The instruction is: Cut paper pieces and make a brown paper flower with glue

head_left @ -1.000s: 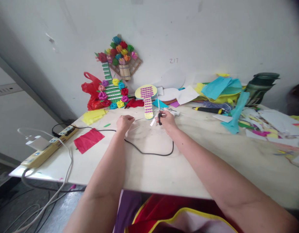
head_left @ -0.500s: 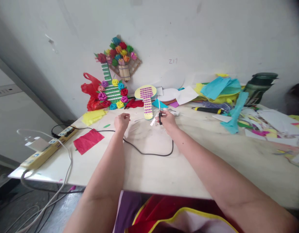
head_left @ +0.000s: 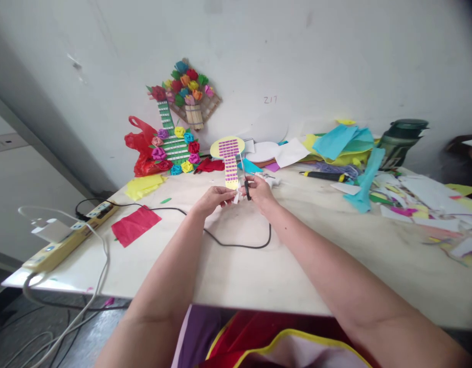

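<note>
My right hand (head_left: 260,191) is closed around the black handles of a pair of scissors (head_left: 247,189), whose blades point up and away toward the wall. My left hand (head_left: 216,198) has its fingers pinched together at a small white strip (head_left: 238,196) between the two hands. The strip looks like paper or plastic, though its far end is hidden by fingers. Just behind the hands, a yellow guitar-shaped cutout (head_left: 216,148) with rows of purple strips leans at the back of the table, its lower end close to my left fingertips.
A black cord (head_left: 236,246) loops across the table below my wrists, from a power strip (head_left: 72,236) at left. Red paper (head_left: 136,226) lies nearby. Behind stand a green flowered guitar (head_left: 176,148) and a red bag (head_left: 140,148). Rightward are a cutter (head_left: 323,176), paper scraps (head_left: 423,191) and a bottle (head_left: 402,143).
My left hand has moved right, from apart to beside the right hand, and now pinches the white strip. The scissors stay in my right hand, tilted a little more. The view has shifted slightly.
</note>
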Action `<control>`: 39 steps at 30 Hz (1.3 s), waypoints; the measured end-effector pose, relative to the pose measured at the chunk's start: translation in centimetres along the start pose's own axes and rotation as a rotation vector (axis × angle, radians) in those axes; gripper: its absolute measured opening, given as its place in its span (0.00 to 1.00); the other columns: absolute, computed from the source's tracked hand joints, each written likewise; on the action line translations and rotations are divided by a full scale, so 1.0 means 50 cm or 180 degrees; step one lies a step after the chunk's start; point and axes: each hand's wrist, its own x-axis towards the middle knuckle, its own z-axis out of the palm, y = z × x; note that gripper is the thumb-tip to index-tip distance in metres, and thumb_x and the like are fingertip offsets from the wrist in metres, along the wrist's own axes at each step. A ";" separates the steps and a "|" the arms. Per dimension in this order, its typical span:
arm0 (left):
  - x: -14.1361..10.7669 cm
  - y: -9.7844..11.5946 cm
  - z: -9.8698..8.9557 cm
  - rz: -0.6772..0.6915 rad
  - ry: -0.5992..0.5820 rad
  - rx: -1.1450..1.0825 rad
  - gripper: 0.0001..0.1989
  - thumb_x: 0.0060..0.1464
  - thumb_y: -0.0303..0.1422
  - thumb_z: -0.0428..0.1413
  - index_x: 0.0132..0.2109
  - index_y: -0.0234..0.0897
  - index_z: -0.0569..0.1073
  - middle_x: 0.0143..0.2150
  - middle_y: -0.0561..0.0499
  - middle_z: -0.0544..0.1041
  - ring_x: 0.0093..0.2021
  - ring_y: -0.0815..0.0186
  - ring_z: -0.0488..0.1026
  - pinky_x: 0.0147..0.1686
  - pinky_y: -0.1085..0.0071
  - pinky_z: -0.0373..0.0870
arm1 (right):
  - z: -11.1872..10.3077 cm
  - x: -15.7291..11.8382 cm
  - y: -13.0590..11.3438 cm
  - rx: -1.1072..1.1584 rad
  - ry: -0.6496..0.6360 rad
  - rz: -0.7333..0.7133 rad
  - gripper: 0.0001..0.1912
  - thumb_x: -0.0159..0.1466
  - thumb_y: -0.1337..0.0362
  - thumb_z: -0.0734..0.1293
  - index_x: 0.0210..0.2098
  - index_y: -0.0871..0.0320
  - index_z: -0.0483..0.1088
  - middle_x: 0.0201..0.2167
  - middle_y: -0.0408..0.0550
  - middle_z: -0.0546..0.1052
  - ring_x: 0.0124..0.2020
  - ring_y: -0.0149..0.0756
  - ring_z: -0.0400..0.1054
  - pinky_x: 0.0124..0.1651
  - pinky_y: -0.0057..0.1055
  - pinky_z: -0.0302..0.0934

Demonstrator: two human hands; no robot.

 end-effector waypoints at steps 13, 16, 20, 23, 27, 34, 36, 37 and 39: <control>0.003 -0.023 0.011 -0.0151 -0.0530 -0.1435 0.11 0.41 0.35 0.62 0.27 0.29 0.73 0.22 0.49 0.71 0.18 0.78 0.61 0.16 0.81 0.53 | -0.005 -0.008 -0.021 0.0280 -0.0333 0.0263 0.23 0.37 0.64 0.71 0.34 0.57 0.65 0.19 0.35 0.70 0.18 0.23 0.61 0.22 0.22 0.55; 0.003 -0.023 0.011 -0.0165 -0.0539 -0.1386 0.12 0.41 0.35 0.62 0.28 0.29 0.73 0.24 0.49 0.72 0.19 0.78 0.62 0.17 0.81 0.55 | -0.005 -0.008 -0.021 0.0348 -0.0340 0.0289 0.22 0.38 0.65 0.71 0.33 0.57 0.65 0.18 0.34 0.70 0.18 0.23 0.61 0.21 0.22 0.54; 0.004 -0.022 0.006 -0.0268 -0.0440 -0.1149 0.11 0.40 0.33 0.63 0.27 0.29 0.72 0.26 0.48 0.74 0.20 0.77 0.66 0.20 0.80 0.61 | -0.002 -0.009 -0.021 0.0268 -0.0290 0.0239 0.21 0.38 0.64 0.71 0.33 0.58 0.65 0.18 0.35 0.70 0.17 0.23 0.61 0.20 0.22 0.54; 0.005 -0.023 0.004 -0.0317 -0.0299 -0.1020 0.11 0.38 0.32 0.64 0.27 0.29 0.72 0.24 0.49 0.74 0.21 0.74 0.69 0.23 0.78 0.65 | 0.000 -0.007 -0.017 0.0139 -0.0238 0.0158 0.22 0.38 0.63 0.71 0.33 0.58 0.65 0.18 0.35 0.69 0.17 0.23 0.61 0.20 0.22 0.54; 0.008 -0.025 0.002 -0.0161 -0.0108 -0.1070 0.11 0.38 0.33 0.64 0.27 0.29 0.72 0.21 0.51 0.72 0.21 0.74 0.69 0.23 0.78 0.66 | 0.000 -0.001 -0.007 0.0092 -0.0201 -0.0037 0.23 0.40 0.60 0.72 0.34 0.58 0.65 0.17 0.35 0.69 0.16 0.24 0.61 0.20 0.22 0.55; 0.015 -0.025 -0.002 0.0354 0.0491 -0.1448 0.12 0.38 0.32 0.64 0.30 0.31 0.71 0.21 0.54 0.71 0.20 0.76 0.67 0.21 0.80 0.65 | -0.001 0.000 0.008 -0.0372 -0.0357 -0.0230 0.21 0.44 0.56 0.70 0.35 0.58 0.66 0.17 0.38 0.70 0.20 0.28 0.65 0.21 0.23 0.56; 0.016 -0.025 -0.005 0.0404 0.0665 -0.1558 0.12 0.38 0.32 0.64 0.30 0.31 0.71 0.21 0.54 0.71 0.20 0.76 0.67 0.22 0.80 0.66 | -0.001 -0.001 0.014 -0.0690 -0.0463 -0.0316 0.19 0.47 0.55 0.69 0.36 0.58 0.67 0.19 0.39 0.71 0.21 0.28 0.65 0.22 0.23 0.57; 0.017 -0.026 -0.007 0.0425 0.0724 -0.1618 0.12 0.38 0.32 0.64 0.30 0.31 0.71 0.22 0.54 0.71 0.21 0.76 0.68 0.23 0.80 0.66 | -0.001 -0.001 0.017 -0.0879 -0.0494 -0.0374 0.19 0.48 0.55 0.69 0.36 0.58 0.68 0.19 0.39 0.72 0.22 0.28 0.66 0.23 0.24 0.57; 0.017 -0.026 -0.009 0.0476 0.0794 -0.1746 0.11 0.39 0.31 0.63 0.30 0.30 0.71 0.22 0.54 0.71 0.21 0.77 0.68 0.25 0.80 0.67 | -0.001 -0.003 0.021 -0.1255 -0.0509 -0.0521 0.18 0.49 0.55 0.68 0.36 0.57 0.69 0.22 0.40 0.73 0.24 0.29 0.66 0.25 0.24 0.58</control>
